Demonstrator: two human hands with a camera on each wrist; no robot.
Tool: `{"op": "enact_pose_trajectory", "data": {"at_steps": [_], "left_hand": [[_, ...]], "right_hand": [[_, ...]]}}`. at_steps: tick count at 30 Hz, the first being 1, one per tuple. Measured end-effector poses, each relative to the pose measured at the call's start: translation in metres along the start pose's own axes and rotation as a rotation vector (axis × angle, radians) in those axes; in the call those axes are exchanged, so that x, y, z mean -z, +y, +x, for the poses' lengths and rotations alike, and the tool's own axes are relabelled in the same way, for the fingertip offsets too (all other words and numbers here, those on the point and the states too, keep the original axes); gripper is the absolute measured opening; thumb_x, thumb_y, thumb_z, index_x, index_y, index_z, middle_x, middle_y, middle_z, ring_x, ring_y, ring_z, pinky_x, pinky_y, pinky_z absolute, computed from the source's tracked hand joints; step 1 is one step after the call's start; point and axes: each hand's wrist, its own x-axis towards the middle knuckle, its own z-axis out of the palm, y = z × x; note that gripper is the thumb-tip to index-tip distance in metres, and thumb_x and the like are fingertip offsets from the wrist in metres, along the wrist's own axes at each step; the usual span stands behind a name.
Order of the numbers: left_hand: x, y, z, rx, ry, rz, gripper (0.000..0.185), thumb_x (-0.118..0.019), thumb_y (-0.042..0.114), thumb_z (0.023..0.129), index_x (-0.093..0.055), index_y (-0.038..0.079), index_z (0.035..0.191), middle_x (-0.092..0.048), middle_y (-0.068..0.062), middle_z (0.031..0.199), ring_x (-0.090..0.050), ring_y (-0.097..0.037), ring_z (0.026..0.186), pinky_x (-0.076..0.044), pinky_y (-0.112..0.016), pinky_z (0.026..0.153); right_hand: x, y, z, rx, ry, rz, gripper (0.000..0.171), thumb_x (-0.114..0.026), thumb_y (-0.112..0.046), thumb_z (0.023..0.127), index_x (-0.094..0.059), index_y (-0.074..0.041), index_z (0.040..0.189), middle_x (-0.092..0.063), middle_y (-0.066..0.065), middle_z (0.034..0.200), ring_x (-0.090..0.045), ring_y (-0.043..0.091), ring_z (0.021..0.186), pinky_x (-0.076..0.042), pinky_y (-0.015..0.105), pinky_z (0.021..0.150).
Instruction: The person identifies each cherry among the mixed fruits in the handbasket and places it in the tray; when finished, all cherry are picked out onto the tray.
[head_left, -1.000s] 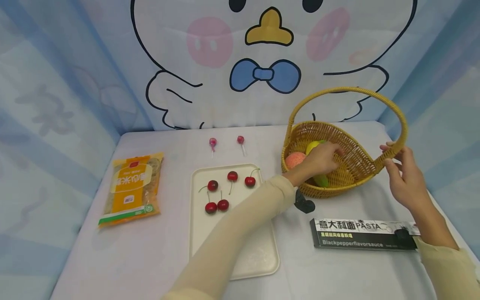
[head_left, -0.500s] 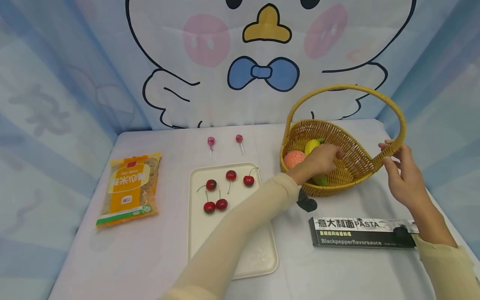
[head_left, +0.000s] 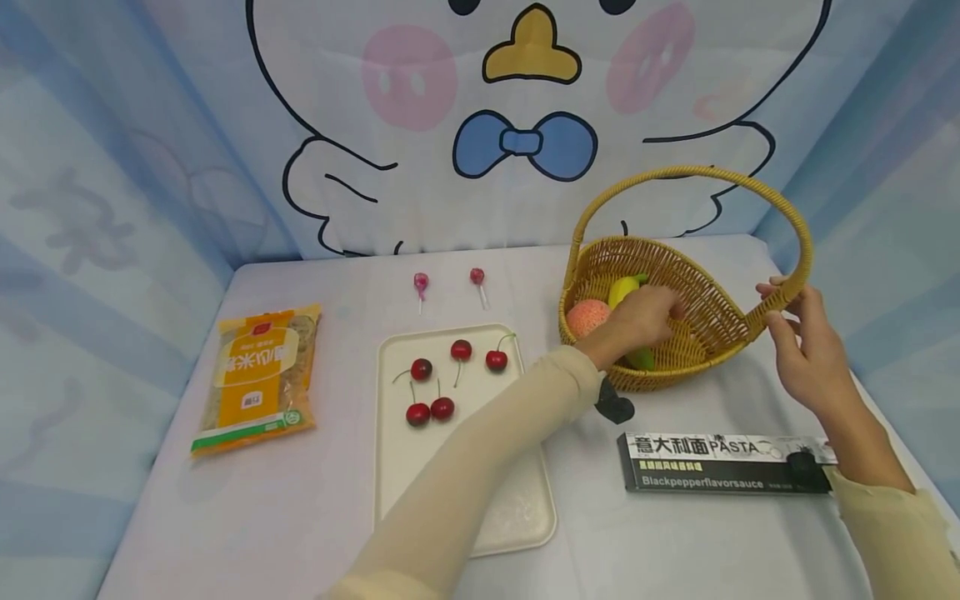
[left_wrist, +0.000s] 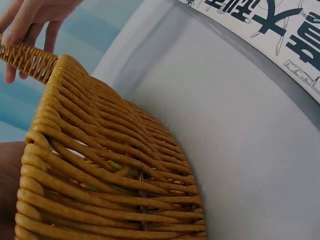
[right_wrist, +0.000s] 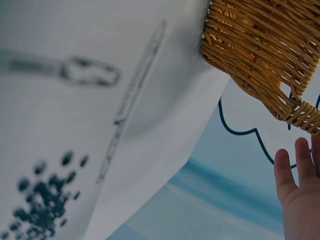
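Observation:
A wicker basket point(head_left: 712, 321) with a tall hoop handle point(head_left: 690, 173) stands tilted at the back right of the table. Inside it lie a pink peach point(head_left: 587, 317) and a yellow-green fruit point(head_left: 626, 290). My left hand point(head_left: 641, 317) reaches into the basket, its fingers curled over the yellow-green fruit. My right hand point(head_left: 787, 321) pinches the foot of the handle at the basket's right rim. The left wrist view shows the woven wall point(left_wrist: 100, 165) close up, with the right hand's fingers point(left_wrist: 30, 15) on the handle. The right wrist view shows the basket's underside point(right_wrist: 255, 40) above those fingers point(right_wrist: 295, 185).
A cream tray point(head_left: 465, 500) with several cherries point(head_left: 442, 408) lies in the middle. A black pasta box point(head_left: 720, 467) sits in front of the basket, under my right forearm. An orange snack bag point(head_left: 258, 375) lies at the left, and two lollipops point(head_left: 421, 283) lie at the back.
Both hands keep the same hold on the fruit and the handle. Only the head view has drifted slightly.

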Motion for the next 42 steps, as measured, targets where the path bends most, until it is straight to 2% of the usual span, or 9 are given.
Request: {"op": "enact_pose_trajectory", "data": {"at_steps": [4, 8, 9, 13, 16, 20, 27, 35, 42], "left_hand": [[0.001, 0.0, 0.0, 0.046, -0.022, 0.035, 0.035, -0.068, 0.022, 0.105, -0.067, 0.029, 0.14, -0.068, 0.016, 0.139, -0.064, 0.0, 0.12, -0.053, -0.013, 0.098], [0.002, 0.0, 0.0, 0.069, -0.03, 0.062, 0.033, -0.069, 0.022, 0.105, -0.067, 0.029, 0.137, -0.069, 0.016, 0.131, -0.064, 0.0, 0.11, -0.054, -0.014, 0.095], [0.002, 0.0, 0.0, 0.067, -0.028, 0.073, 0.031, -0.068, 0.021, 0.105, -0.067, 0.029, 0.135, -0.069, 0.015, 0.127, -0.063, 0.0, 0.107, -0.054, -0.014, 0.093], [0.002, 0.0, -0.002, 0.04, -0.019, 0.112, 0.022, -0.062, 0.017, 0.108, -0.068, 0.027, 0.127, -0.068, 0.013, 0.114, -0.057, -0.002, 0.095, -0.051, -0.014, 0.083], [0.004, 0.0, -0.004, 0.014, -0.009, 0.125, 0.021, -0.06, 0.015, 0.109, -0.069, 0.026, 0.124, -0.069, 0.012, 0.111, -0.056, -0.003, 0.092, -0.049, -0.016, 0.078], [0.004, 0.001, -0.007, -0.003, -0.013, 0.098, 0.028, -0.064, 0.015, 0.107, -0.069, 0.026, 0.132, -0.071, 0.013, 0.122, -0.06, -0.002, 0.099, -0.053, -0.013, 0.087], [0.005, 0.001, -0.012, -0.033, -0.027, 0.091, 0.036, -0.066, 0.015, 0.105, -0.066, 0.026, 0.14, -0.07, 0.013, 0.135, -0.062, -0.001, 0.107, -0.053, -0.013, 0.096], [0.009, 0.004, -0.018, -0.076, -0.044, 0.031, 0.04, -0.066, 0.013, 0.105, -0.066, 0.027, 0.143, -0.067, 0.014, 0.141, -0.058, -0.002, 0.097, -0.048, -0.012, 0.076], [0.011, 0.005, -0.021, -0.133, -0.023, 0.014, 0.043, -0.067, 0.01, 0.103, -0.067, 0.027, 0.143, -0.069, 0.014, 0.141, -0.064, 0.002, 0.115, -0.052, -0.01, 0.094]], "right_hand": [[-0.001, -0.002, 0.0, 0.002, -0.004, 0.003, 0.053, -0.041, -0.025, 0.116, -0.025, -0.035, 0.165, -0.047, 0.02, 0.162, -0.042, 0.037, 0.155, -0.023, 0.004, 0.116], [-0.003, -0.004, 0.001, 0.007, -0.005, 0.004, 0.053, -0.041, -0.025, 0.116, -0.025, -0.035, 0.165, -0.047, 0.02, 0.161, -0.042, 0.041, 0.153, -0.023, 0.003, 0.116], [-0.003, -0.005, 0.001, 0.013, -0.003, 0.006, 0.053, -0.041, -0.025, 0.116, -0.026, -0.034, 0.165, -0.048, 0.021, 0.161, -0.042, 0.04, 0.153, -0.023, 0.003, 0.115], [-0.004, -0.004, 0.001, 0.029, 0.003, 0.012, 0.052, -0.042, -0.024, 0.116, -0.027, -0.034, 0.165, -0.048, 0.02, 0.16, -0.043, 0.009, 0.154, -0.024, 0.002, 0.114], [-0.004, -0.003, 0.002, 0.044, 0.012, 0.021, 0.051, -0.043, -0.023, 0.116, -0.029, -0.031, 0.165, -0.049, 0.018, 0.16, -0.037, -0.018, 0.142, -0.025, 0.003, 0.114], [-0.003, -0.003, 0.003, 0.048, 0.016, 0.023, 0.051, -0.043, -0.023, 0.116, -0.03, -0.031, 0.164, -0.049, 0.016, 0.161, -0.033, -0.027, 0.133, -0.025, 0.003, 0.115], [-0.003, -0.003, 0.001, 0.03, 0.01, 0.016, 0.052, -0.043, -0.023, 0.116, -0.028, -0.033, 0.165, -0.048, 0.015, 0.162, -0.032, -0.028, 0.133, -0.025, 0.005, 0.117], [-0.001, -0.001, 0.0, 0.028, 0.014, 0.006, 0.053, -0.042, -0.023, 0.116, -0.027, -0.033, 0.165, -0.048, 0.021, 0.161, -0.031, -0.029, 0.133, -0.022, 0.002, 0.114], [-0.001, -0.001, -0.001, 0.059, 0.023, 0.012, 0.052, -0.042, -0.021, 0.116, -0.029, -0.03, 0.165, -0.048, 0.02, 0.161, -0.031, -0.029, 0.132, -0.023, 0.002, 0.114]]}}
